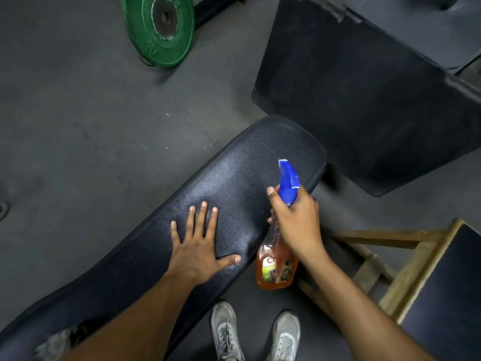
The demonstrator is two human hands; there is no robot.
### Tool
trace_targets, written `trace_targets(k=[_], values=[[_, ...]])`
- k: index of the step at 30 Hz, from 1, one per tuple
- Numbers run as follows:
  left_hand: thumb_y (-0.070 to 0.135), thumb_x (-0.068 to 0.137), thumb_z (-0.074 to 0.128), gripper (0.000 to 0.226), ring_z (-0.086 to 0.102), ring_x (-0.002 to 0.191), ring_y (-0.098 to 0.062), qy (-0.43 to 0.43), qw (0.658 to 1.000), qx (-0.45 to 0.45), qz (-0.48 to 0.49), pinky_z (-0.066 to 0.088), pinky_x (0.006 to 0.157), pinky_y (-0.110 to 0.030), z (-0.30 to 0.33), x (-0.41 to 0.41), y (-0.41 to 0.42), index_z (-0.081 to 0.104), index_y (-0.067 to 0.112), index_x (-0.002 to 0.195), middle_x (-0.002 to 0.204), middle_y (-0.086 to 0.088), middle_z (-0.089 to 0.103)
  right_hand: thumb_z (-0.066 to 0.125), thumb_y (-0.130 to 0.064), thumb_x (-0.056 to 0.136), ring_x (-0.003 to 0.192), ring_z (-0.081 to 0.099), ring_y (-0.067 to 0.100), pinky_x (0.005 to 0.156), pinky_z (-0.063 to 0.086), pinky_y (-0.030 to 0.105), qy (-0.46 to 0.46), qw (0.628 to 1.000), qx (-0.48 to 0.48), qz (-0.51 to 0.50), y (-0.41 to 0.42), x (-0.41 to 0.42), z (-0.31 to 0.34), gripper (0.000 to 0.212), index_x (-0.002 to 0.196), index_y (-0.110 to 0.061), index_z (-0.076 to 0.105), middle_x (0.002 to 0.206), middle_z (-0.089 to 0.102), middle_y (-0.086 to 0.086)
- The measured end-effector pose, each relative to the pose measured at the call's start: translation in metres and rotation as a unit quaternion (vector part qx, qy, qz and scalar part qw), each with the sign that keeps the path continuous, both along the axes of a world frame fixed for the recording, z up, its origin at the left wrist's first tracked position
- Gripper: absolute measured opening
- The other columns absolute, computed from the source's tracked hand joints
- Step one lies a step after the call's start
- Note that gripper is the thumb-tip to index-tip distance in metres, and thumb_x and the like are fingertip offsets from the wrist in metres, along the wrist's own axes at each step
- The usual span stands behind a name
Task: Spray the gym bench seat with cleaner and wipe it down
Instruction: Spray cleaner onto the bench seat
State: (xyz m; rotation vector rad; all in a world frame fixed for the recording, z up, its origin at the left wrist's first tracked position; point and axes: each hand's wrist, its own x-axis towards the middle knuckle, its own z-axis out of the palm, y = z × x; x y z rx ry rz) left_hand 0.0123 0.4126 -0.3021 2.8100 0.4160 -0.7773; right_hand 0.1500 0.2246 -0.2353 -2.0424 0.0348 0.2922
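Observation:
A long black padded gym bench seat [250,168] runs from the lower left to the middle of the view. My left hand [200,243] lies flat on its pad, fingers spread, holding nothing. My right hand [296,220] grips the neck of a clear spray bottle [276,267] of orange cleaner with a blue trigger head, held over the seat's right edge. The nozzle points toward the far end of the seat. A crumpled grey cloth [56,343] lies on the seat at the lower left, partly hidden by my left forearm.
A green weight plate [158,29] on a bar rests on the grey floor at the upper left. Another black pad [364,95] stands at the upper right. A wooden-framed stool [406,272] sits at the lower right. My two grey shoes [255,332] stand beside the bench.

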Motion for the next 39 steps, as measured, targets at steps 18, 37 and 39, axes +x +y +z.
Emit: trace_targets(k=[18, 37, 39], values=[[0.107, 0.061, 0.013, 0.130, -0.035, 0.148, -0.021, -0.038, 0.999, 0.015, -0.002, -0.009, 0.118, -0.067, -0.003, -0.003, -0.001, -0.027, 0.027, 0.155, 0.160, 0.004, -0.039, 0.064, -0.060, 0.083, 0.061, 0.072, 0.026, 0.072, 0.060, 0.055, 0.020, 0.998, -0.012, -0.060, -0.045, -0.008, -0.007, 0.038, 0.089, -0.023, 0.064, 0.061, 0.066, 0.000], [0.105, 0.064, 0.016, 0.126, -0.030, 0.150, -0.021, -0.105, 0.994, 0.009, -0.003, -0.010, 0.117, -0.066, -0.011, -0.008, 0.000, -0.021, 0.030, 0.157, 0.165, 0.005, -0.032, 0.076, -0.029, 0.095, 0.064, 0.066, 0.037, 0.068, 0.057, 0.054, -0.042, 0.999, -0.027, -0.019, -0.033, -0.096, -0.031, 0.025, 0.091, -0.015, 0.057, 0.068, 0.062, 0.004], [0.105, 0.064, 0.015, 0.126, -0.030, 0.150, -0.021, -0.110, 0.994, 0.009, -0.004, -0.009, 0.117, -0.066, -0.011, -0.009, 0.000, -0.023, 0.030, 0.157, 0.164, 0.005, -0.032, 0.075, -0.030, 0.096, 0.062, 0.064, 0.037, 0.067, 0.056, 0.055, -0.040, 0.999, -0.036, -0.004, -0.037, -0.106, -0.034, 0.028, 0.088, -0.013, 0.055, 0.066, 0.060, 0.006]])
